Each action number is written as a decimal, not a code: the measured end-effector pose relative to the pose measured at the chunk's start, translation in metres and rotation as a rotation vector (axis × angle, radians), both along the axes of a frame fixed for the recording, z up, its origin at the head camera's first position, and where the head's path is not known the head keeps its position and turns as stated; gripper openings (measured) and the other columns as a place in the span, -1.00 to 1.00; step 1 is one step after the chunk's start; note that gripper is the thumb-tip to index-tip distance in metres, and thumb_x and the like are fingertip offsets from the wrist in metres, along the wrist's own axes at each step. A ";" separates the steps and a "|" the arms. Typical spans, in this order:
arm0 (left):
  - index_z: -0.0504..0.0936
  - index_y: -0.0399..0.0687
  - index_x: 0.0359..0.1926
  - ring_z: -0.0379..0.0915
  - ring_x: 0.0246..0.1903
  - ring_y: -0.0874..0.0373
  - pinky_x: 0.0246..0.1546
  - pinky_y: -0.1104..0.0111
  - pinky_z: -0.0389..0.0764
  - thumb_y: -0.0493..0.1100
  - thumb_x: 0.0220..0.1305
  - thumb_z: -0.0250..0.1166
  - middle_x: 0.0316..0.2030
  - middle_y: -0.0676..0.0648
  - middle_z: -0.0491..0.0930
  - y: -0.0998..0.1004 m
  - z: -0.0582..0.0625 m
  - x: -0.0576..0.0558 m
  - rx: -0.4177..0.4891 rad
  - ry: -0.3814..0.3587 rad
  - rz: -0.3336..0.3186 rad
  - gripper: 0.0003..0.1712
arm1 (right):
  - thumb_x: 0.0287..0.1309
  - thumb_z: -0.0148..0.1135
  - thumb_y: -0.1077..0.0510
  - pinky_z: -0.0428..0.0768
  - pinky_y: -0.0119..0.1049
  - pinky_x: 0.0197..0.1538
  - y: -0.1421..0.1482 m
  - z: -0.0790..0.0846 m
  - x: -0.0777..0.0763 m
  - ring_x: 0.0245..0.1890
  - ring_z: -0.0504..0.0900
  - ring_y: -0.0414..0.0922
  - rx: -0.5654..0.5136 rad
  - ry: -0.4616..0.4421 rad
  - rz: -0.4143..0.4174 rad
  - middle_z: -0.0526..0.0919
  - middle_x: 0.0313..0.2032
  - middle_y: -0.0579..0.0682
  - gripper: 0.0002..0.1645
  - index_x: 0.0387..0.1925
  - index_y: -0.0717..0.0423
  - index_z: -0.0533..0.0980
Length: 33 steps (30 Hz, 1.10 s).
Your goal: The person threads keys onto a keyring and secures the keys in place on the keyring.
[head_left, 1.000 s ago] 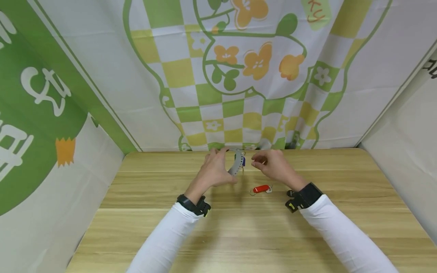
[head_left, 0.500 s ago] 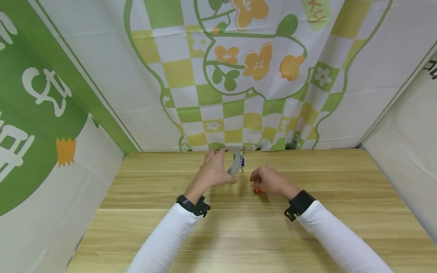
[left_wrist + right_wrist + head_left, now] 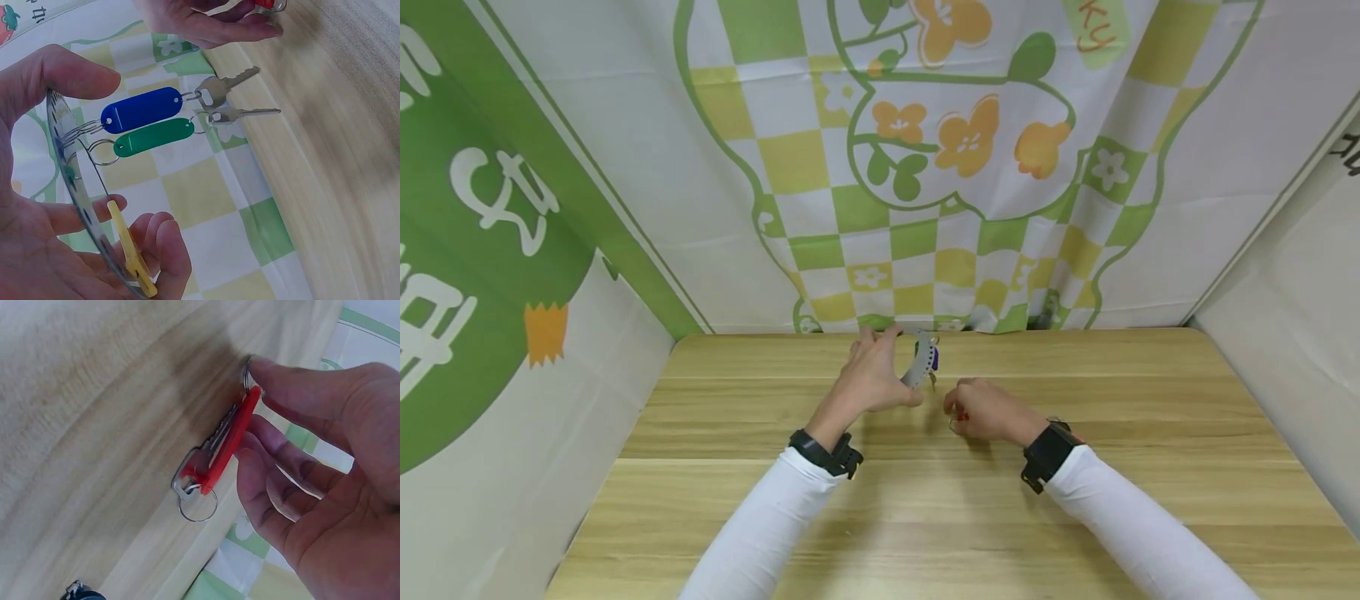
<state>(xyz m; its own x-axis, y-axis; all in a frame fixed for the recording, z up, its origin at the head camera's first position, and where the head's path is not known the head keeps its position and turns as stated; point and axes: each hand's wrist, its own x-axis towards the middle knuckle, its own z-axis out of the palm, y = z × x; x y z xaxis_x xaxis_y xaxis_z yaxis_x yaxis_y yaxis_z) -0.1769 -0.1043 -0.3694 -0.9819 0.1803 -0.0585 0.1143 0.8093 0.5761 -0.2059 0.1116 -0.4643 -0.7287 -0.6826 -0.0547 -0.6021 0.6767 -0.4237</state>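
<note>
My left hand [image 3: 872,375] grips a thin grey metal ring [image 3: 917,364], with small holes along its band, by its edges. From it hang a blue key tag [image 3: 142,110] and a green key tag [image 3: 154,137] on wire loops, each with a key [image 3: 226,86] at its far end. A yellow plastic piece [image 3: 128,240] sits at the ring's lower part, by the fingertips. To the right, low over the table, my right hand [image 3: 992,410] pinches a red key tag [image 3: 232,440] by its end with the wire loop [image 3: 246,375]. A key [image 3: 194,464] and split ring [image 3: 199,507] dangle from the tag's other end.
The wooden table [image 3: 925,517] runs back to a patterned curtain [image 3: 880,225]. Fabric walls stand at the left and right. A small dark object [image 3: 82,594] lies on the table at the lower left of the right wrist view.
My right hand has moved down from beside the metal ring to the red key tag on the table and taken hold of it. The left hand keeps its place with the ring.
</note>
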 end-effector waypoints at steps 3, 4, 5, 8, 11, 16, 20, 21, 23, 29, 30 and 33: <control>0.19 -0.10 0.55 0.15 0.34 -0.40 0.08 -0.24 0.48 -0.08 -0.20 0.64 0.46 -0.52 0.00 0.001 0.000 0.000 -0.001 0.000 -0.003 0.27 | 0.11 0.43 0.29 0.58 -0.26 -0.28 0.000 -0.003 -0.001 -0.37 0.57 -0.17 0.001 0.032 0.010 0.61 -0.36 -0.06 -0.88 -0.26 0.16 0.70; 0.19 -0.10 0.55 0.14 0.35 -0.40 0.09 -0.25 0.48 -0.08 -0.20 0.64 0.47 -0.52 0.00 0.001 0.000 0.000 -0.001 0.000 -0.003 0.26 | 0.10 0.43 0.30 0.57 -0.26 -0.31 -0.001 -0.004 -0.001 -0.39 0.55 -0.17 0.001 0.045 0.012 0.60 -0.40 -0.08 -0.92 -0.32 0.13 0.69; 0.20 -0.10 0.54 0.15 0.34 -0.39 0.08 -0.24 0.48 -0.08 -0.20 0.64 0.46 -0.52 0.00 0.001 0.000 0.000 0.000 0.001 -0.002 0.26 | 0.09 0.43 0.31 0.56 -0.26 -0.33 -0.001 -0.005 -0.002 -0.42 0.53 -0.18 0.000 0.056 0.012 0.59 -0.44 -0.10 -0.93 -0.38 0.11 0.68; 0.21 -0.10 0.54 0.16 0.34 -0.39 0.08 -0.24 0.48 -0.09 -0.21 0.63 0.46 -0.52 0.00 0.001 0.000 0.000 0.000 0.000 -0.001 0.25 | 0.06 0.42 0.32 0.52 -0.28 -0.37 -0.002 -0.007 -0.003 -0.46 0.50 -0.21 -0.002 0.075 -0.005 0.55 -0.52 -0.17 -0.81 -0.53 0.02 0.61; 0.20 -0.11 0.54 0.15 0.34 -0.39 0.08 -0.24 0.48 -0.10 -0.21 0.62 0.47 -0.51 0.00 0.002 0.000 0.001 -0.001 -0.003 -0.001 0.25 | 0.08 0.41 0.34 0.53 -0.31 -0.38 -0.001 -0.006 -0.003 -0.48 0.51 -0.24 -0.044 0.056 -0.042 0.55 -0.53 -0.19 -0.77 -0.55 0.01 0.58; 0.18 -0.11 0.55 0.13 0.36 -0.39 0.10 -0.24 0.47 -0.08 -0.19 0.63 0.47 -0.51 0.00 0.001 0.000 0.000 -0.010 -0.009 -0.003 0.26 | 0.14 0.33 0.39 0.53 -0.31 -0.40 0.002 0.006 -0.004 -0.50 0.51 -0.25 -0.171 0.012 -0.094 0.59 -0.52 -0.14 -0.84 -0.45 0.10 0.64; 0.19 -0.10 0.55 0.13 0.36 -0.39 0.11 -0.25 0.46 -0.07 -0.20 0.64 0.47 -0.51 0.01 0.001 0.000 0.000 -0.018 -0.006 -0.005 0.27 | 0.17 0.35 0.37 0.58 -0.30 -0.35 0.006 0.018 -0.006 -0.48 0.58 -0.25 -0.272 0.044 -0.134 0.67 -0.48 -0.11 -0.90 -0.39 0.14 0.67; 0.20 -0.10 0.54 0.15 0.35 -0.39 0.10 -0.24 0.47 -0.07 -0.20 0.65 0.46 -0.50 0.03 0.001 0.000 0.001 -0.016 -0.003 -0.007 0.26 | 0.17 0.37 0.37 0.59 -0.29 -0.35 0.007 0.021 -0.007 -0.48 0.59 -0.25 -0.297 0.064 -0.142 0.68 -0.48 -0.10 -0.91 -0.39 0.15 0.67; 0.21 -0.11 0.53 0.20 0.31 -0.36 0.07 -0.22 0.50 -0.08 -0.21 0.65 0.44 -0.49 0.08 0.001 0.001 0.001 -0.013 0.004 -0.013 0.25 | 0.16 0.39 0.36 0.61 -0.27 -0.35 0.009 0.026 -0.008 -0.47 0.63 -0.22 -0.347 0.105 -0.162 0.69 -0.48 -0.09 -0.93 -0.39 0.16 0.68; 0.23 -0.12 0.52 0.29 0.20 -0.31 -0.01 -0.14 0.56 -0.08 -0.23 0.65 0.34 -0.44 0.23 0.001 -0.001 0.001 -0.017 0.036 -0.025 0.25 | 0.19 0.40 0.31 0.65 -0.23 -0.36 0.012 0.040 -0.010 -0.46 0.68 -0.16 -0.466 0.180 -0.251 0.73 -0.44 -0.04 -0.97 -0.35 0.22 0.69; 0.23 -0.12 0.52 0.30 0.18 -0.30 -0.02 -0.12 0.57 -0.08 -0.23 0.66 0.32 -0.43 0.25 0.000 -0.002 0.000 -0.021 0.041 -0.026 0.25 | 0.21 0.39 0.29 0.64 -0.24 -0.37 0.013 0.042 -0.010 -0.46 0.68 -0.16 -0.481 0.182 -0.267 0.74 -0.43 -0.04 -0.96 -0.35 0.23 0.69; 0.24 -0.12 0.52 0.33 0.12 -0.26 -0.07 -0.08 0.58 -0.08 -0.24 0.66 0.26 -0.39 0.30 0.000 -0.004 -0.001 -0.026 0.054 -0.027 0.25 | 0.22 0.38 0.31 0.64 -0.26 -0.38 0.012 0.047 -0.009 -0.46 0.68 -0.16 -0.537 0.191 -0.301 0.74 -0.42 -0.02 -0.97 -0.33 0.24 0.68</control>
<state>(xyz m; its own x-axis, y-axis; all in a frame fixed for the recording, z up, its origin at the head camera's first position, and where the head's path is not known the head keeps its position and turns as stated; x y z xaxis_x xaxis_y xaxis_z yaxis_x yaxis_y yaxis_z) -0.1775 -0.1046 -0.3730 -0.9785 0.2059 -0.0106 0.1667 0.8202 0.5473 -0.2151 0.1234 -0.4175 -0.8555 -0.3430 0.3878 -0.5176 0.5509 -0.6547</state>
